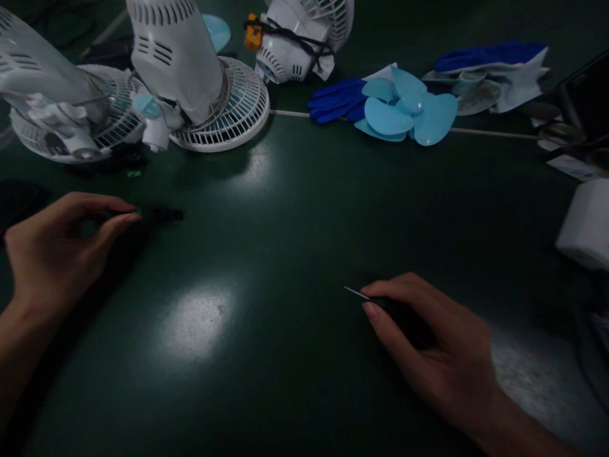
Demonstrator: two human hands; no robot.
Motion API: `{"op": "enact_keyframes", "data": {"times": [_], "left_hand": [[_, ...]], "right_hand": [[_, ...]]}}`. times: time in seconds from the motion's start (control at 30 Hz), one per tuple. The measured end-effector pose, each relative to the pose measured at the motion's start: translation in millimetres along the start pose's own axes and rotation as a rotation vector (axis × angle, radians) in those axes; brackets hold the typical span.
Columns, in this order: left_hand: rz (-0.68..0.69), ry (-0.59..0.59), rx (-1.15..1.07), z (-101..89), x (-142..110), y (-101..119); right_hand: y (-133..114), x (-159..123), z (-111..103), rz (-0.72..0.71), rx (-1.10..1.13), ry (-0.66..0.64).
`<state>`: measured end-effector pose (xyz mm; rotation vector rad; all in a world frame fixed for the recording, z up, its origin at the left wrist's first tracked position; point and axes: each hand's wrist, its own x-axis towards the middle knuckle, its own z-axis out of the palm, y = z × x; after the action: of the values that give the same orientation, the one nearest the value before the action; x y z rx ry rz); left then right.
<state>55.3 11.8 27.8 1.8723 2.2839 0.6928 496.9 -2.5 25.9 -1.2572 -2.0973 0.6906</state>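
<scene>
My right hand point(432, 343) is closed round a screwdriver point(354, 292), whose thin metal shaft sticks out past the fingertips toward the left. Its handle is mostly hidden in the palm. At the left, my left hand point(71, 238) pinches thumb and forefinger together over the dark green table point(285, 254). A small dark thing with a bit of green shows at those fingertips, too dim to name. Just right of them lies a small black part point(166, 214) on the table; I cannot tell whether it joins what the fingers hold.
White fan bodies with round grilles point(228, 108) stand along the back left. Another fan body point(295, 44) with a black cord lies behind. Blue gloves point(337, 101) and light blue fan blades point(412, 105) lie at the back. A white box-like object point(587, 222) stands at the right edge.
</scene>
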Motion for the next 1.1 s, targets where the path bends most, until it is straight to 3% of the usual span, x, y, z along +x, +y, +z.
{"op": "enact_keyframes", "data": {"times": [0.07,0.17,0.27,0.47,0.77,0.93,1.03,1.1], "left_hand": [[0.086,0.027,-0.039,3.2,1.1,6.7],[0.187,-0.046,-0.033,6.9,2.8,18.1],[0.156,-0.082,0.006,7.6,3.5,21.2],[0.137,-0.009,0.009,8.6,3.4,11.4],[-0.053,-0.061,-0.241,6.2,3.4,23.2],[-0.24,-0.099,-0.312,3.0,2.7,34.6],[-0.3,-0.161,-0.352,2.7,1.2,45.3],[-0.254,-0.253,-0.414,6.7,-4.9,58.1]], "right_hand": [[-0.3,0.4,1.0,0.001,-0.004,0.002],[-1.4,2.0,1.4,-0.007,-0.005,0.006],[-3.0,3.8,1.0,-0.019,0.0,0.004],[-4.4,3.6,0.8,-0.015,0.01,-0.005],[-2.0,1.0,1.9,-0.007,0.026,-0.014],[-2.5,1.3,2.2,-0.02,0.039,-0.01],[-2.7,1.9,3.3,-0.029,0.043,-0.02],[-2.5,2.1,4.5,-0.032,0.037,-0.035]]}}
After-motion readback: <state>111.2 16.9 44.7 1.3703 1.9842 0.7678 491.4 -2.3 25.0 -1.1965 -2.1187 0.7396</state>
